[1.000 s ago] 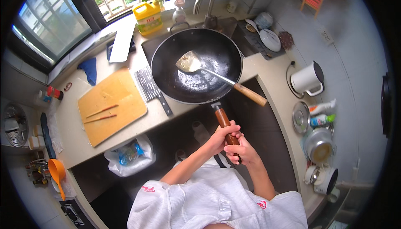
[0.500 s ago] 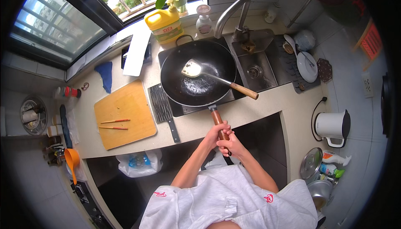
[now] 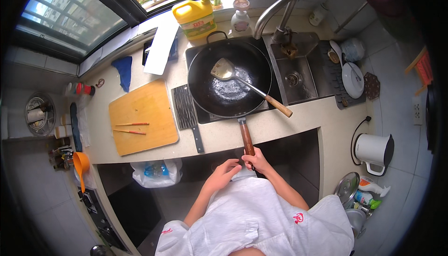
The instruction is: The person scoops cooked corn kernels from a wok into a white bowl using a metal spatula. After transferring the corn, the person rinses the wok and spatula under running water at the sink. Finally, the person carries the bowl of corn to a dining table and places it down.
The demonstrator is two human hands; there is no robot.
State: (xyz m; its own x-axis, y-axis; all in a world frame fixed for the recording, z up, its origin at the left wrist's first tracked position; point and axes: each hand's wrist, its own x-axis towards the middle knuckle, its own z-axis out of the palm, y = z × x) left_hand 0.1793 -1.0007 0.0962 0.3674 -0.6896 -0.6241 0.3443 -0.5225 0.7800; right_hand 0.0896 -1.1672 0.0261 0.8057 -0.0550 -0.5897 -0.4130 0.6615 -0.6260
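Note:
My right hand (image 3: 257, 161) is closed around the brown wooden handle (image 3: 245, 134) of a black wok, near its end. The wok (image 3: 204, 81) rests on the dark hob beside the sink. Off to the left of the handle, my left hand (image 3: 220, 176) holds nothing, its fingers stretched out and bent a little, in front of my shirt. Inside the wok lies a metal spatula (image 3: 224, 70); its wooden grip leans over the right rim. A cleaver (image 3: 185, 109) with a dark patterned blade lies left of the wok, next to a wooden cutting board (image 3: 144, 141) bearing two chopsticks (image 3: 132, 124).
Behind the wok stand a yellow jug (image 3: 195, 20) and a white pump bottle (image 3: 240, 20). To the right are the sink (image 3: 305, 85) with its curved tap, a drying mat with a white plate (image 3: 352, 79), and a white kettle (image 3: 368, 149). A blue cloth (image 3: 123, 73) lies behind the board.
My left hand has let go of the wok handle and drawn back to the left. The right hand still grips it. The whole view has shifted slightly.

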